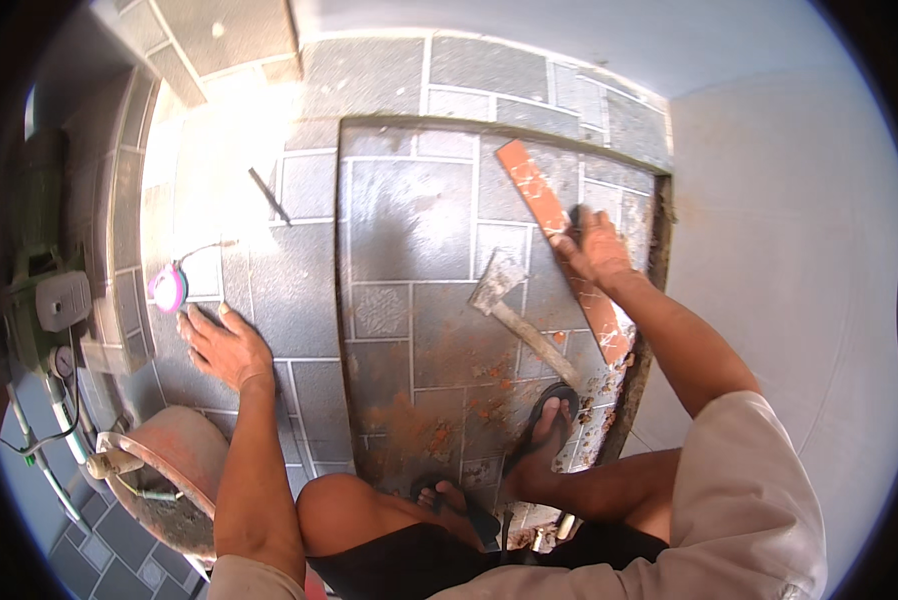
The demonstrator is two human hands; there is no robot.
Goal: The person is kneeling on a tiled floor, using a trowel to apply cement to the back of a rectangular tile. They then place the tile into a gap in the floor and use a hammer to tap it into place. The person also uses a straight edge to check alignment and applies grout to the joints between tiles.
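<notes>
My left hand (pixel 227 348) lies palm down on the grey floor tiles, fingers spread. Just beyond its fingertips rests a pink and white round object (pixel 170 289) with a thin dark cord. My right hand (pixel 601 250) is over an orange strip of tile (pixel 539 192) with white streaks. The thumb lies across the strip and the fingers curl beside it. A small dark thing (pixel 575 215) shows between thumb and fingers; its kind is unclear. Left of the strip is a hammer (pixel 531 338) with a pale, dusty head and a wooden handle.
A sunken rectangle of patterned tiles (pixel 409 220) has a raised edge and orange crumbs. A dark thin rod (pixel 270 196) lies beyond my left hand. A dirty bucket (pixel 184 450) stands at lower left beside a green machine (pixel 44 300) with pipes. A pale wall (pixel 789 270) rises at right.
</notes>
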